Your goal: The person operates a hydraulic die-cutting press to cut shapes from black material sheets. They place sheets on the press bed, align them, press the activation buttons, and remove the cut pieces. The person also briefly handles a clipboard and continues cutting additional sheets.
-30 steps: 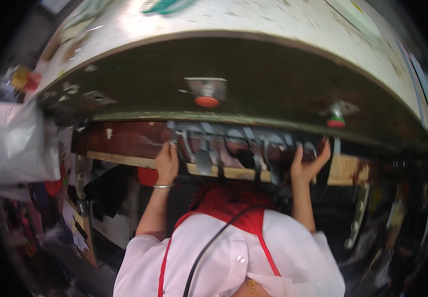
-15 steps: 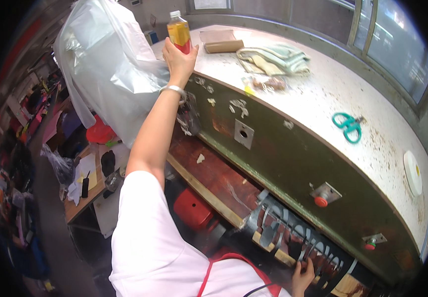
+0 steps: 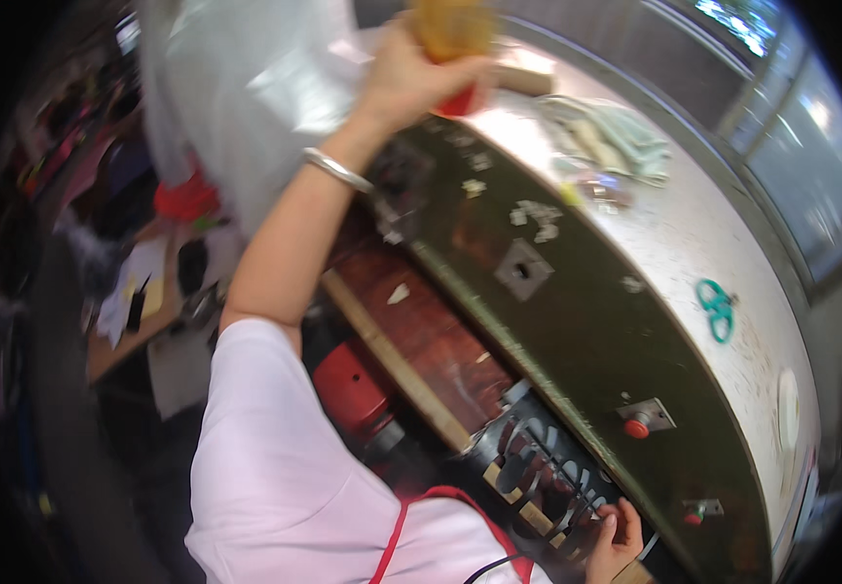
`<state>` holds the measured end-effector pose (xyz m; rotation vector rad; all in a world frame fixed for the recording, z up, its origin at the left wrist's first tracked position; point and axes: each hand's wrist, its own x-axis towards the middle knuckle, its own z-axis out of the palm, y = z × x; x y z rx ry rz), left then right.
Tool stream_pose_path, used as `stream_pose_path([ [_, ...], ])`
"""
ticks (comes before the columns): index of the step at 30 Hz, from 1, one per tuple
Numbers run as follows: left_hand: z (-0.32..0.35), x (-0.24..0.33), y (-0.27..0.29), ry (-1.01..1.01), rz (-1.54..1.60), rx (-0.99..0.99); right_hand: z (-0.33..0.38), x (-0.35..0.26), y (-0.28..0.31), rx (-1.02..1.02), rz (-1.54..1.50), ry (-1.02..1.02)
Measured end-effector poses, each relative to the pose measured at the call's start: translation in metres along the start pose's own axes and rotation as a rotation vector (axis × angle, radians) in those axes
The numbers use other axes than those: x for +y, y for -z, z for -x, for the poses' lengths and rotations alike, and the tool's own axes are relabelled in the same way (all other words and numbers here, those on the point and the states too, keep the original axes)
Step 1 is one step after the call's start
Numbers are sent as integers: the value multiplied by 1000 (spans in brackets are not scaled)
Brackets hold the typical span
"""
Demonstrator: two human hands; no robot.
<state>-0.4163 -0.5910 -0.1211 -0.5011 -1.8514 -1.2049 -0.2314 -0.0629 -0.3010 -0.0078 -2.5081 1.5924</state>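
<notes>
My left hand (image 3: 411,78) is raised at the top, closed around a bottle (image 3: 452,34) with an orange-yellow body and a red lower part. The bottle is upright, slightly blurred and cut off by the top edge of the view. Down at the lower right, my right hand (image 3: 618,541) has curled fingers beside a dark tray of curved metal parts (image 3: 538,443). Whatever lies between those fingers is too blurred to make out.
A green-fronted white worktop (image 3: 703,234) carries teal scissors (image 3: 716,310), a folded cloth (image 3: 616,136) and a white disc (image 3: 788,409). Its front has a red button (image 3: 636,425) and a green one (image 3: 696,513). A red stool (image 3: 351,384) stands below; plastic sheeting (image 3: 246,78) hangs left.
The bottle, gripped by my left hand, has come closer and higher in the view. My head view has shifted and tilted, and my right hand appears slightly further right.
</notes>
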Motion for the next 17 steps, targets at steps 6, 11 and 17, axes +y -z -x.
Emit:
stream_pose_path([
  [6,194,93,-104,109,4,-43,-63,-67,-72,-123,-86,721],
  [11,309,121,-164,141,-180,-70,-70,-95,-97,-342,249,856],
  [17,342,123,-154,290,-90,-212,-93,-82,-100,-623,378,1027],
])
